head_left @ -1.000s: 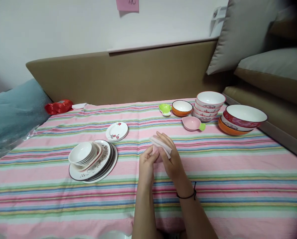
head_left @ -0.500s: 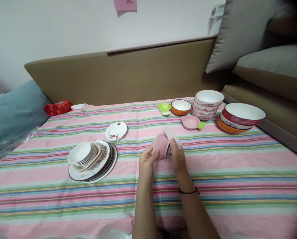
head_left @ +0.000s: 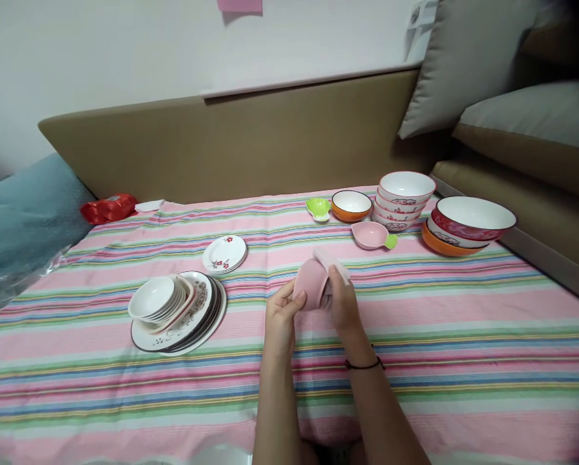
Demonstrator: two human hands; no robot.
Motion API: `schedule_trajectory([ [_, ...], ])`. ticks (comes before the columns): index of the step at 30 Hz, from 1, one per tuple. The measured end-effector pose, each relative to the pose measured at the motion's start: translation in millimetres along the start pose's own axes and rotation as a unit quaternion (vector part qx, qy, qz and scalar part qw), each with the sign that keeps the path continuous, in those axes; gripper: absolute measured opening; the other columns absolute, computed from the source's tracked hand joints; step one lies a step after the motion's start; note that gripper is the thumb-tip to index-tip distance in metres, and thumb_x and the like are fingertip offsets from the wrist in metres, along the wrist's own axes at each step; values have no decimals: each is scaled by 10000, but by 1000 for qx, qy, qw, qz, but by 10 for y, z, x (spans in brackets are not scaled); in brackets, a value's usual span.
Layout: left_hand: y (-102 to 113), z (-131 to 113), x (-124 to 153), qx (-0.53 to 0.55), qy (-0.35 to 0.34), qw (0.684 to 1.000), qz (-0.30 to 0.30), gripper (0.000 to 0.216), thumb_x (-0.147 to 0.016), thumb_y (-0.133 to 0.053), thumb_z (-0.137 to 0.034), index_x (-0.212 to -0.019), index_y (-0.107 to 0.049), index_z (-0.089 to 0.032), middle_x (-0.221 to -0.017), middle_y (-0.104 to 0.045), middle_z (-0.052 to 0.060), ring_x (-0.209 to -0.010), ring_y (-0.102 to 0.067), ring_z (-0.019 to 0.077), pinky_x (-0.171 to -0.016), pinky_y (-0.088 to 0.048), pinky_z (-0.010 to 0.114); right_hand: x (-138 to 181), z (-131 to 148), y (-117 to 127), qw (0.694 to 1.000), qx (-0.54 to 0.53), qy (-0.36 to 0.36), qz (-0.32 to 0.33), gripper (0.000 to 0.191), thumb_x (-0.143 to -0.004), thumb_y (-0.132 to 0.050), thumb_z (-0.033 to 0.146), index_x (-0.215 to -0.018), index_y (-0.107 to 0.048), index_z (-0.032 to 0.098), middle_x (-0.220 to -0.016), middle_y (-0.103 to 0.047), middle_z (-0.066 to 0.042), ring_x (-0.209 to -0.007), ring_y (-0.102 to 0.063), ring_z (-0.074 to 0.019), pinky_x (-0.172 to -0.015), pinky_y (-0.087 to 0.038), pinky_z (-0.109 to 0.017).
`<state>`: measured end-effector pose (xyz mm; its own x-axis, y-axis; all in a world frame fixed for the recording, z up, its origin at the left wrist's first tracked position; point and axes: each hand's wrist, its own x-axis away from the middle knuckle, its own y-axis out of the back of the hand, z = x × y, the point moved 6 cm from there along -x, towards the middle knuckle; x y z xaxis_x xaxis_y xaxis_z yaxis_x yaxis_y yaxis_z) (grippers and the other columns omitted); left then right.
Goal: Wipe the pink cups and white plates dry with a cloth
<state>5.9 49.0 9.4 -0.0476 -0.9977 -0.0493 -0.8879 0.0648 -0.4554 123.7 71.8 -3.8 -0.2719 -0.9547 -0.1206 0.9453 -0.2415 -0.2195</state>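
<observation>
Small pink bowl (head_left: 310,284): plain outer wall seen, tipped on its side, mouth turned toward the right hand (head_left: 344,303). Gripped at its wall by the left hand (head_left: 280,313); interior mostly hidden. Pale, thin cloth or tissue (head_left: 332,263), which of the two not certain: folded, held in the right hand, draped at the bowl's rim, partly covered by the fingers.

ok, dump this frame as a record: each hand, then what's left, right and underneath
left hand: holds a pink bowl, tilted
right hand: holds a pale cloth at the bowl's opening
left side: large plates, small bowls stacked on top
right side: pink dish, stacked bowls
underneath: striped sheet
</observation>
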Motion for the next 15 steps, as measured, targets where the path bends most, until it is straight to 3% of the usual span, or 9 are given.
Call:
schedule_trajectory([
  [2, -19, -12, 1, -2, -9, 1000, 9, 301, -746, -728, -315, -1020, -745, -191, -970, -732, 48, -943, -636, 217, -859, -462, 297, -11, -98, 35, 996, -34, -65, -42, 476, -910, -405, 502, -1090, -668, 149, -1061, -713, -86, -1054, -624, -266, -953, -467, -423],
  [3, -26, -10, -2, -7, -12, 1000, 13, 297, -755, -722, -314, -1028, -743, -199, -974, -731, 45, -950, -634, 217, -867, -460, 300, -12, -86, 37, 996, -41, -60, -45, 471, -912, -397, 495, -1091, -668, 153, -1067, -710, -82, -1075, -614, -263, -968, -458, -422],
  [6, -30, 14, -14, -32, -16, 999, 20, 307, -771, -711, -325, -1050, -736, -199, -979, -729, 48, -934, -636, 220, -857, -466, 311, 23, 143, -31, 998, -4, 66, 16, 406, -918, -428, 440, -1153, -655, 199, -1210, -657, -61, -1233, -518, -245, -1076, -367, -421],
  [9, -14, 31, -15, -57, -23, 998, 17, 324, -768, -714, -336, -1058, -734, -192, -1022, -724, 56, -953, -634, 234, -846, -474, 315, 101, 335, -136, 979, 45, 176, 93, 388, -915, -463, 400, -1221, -627, 227, -1345, -573, -51, -1336, -415, -232, -1144, -273, -423],
  [11, -9, 34, -6, -71, -25, 997, 18, 319, -768, -713, -334, -1054, -736, -194, -1052, -721, 59, -991, -632, 253, -863, -478, 330, 83, 301, -118, 987, 30, 146, 68, 410, -916, -455, 409, -1235, -614, 205, -1321, -590, -71, -1293, -466, -233, -1116, -319, -419],
  [15, -23, 10, 11, -106, -31, 993, 34, 306, -786, -694, -333, -1063, -735, -209, -1127, -704, 70, -1091, -611, 296, -960, -453, 406, 20, 6, -5, 996, -62, -45, -48, 441, -891, -445, 481, -1086, -666, 152, -1097, -703, -73, -1092, -611, -239, -948, -471, -365],
])
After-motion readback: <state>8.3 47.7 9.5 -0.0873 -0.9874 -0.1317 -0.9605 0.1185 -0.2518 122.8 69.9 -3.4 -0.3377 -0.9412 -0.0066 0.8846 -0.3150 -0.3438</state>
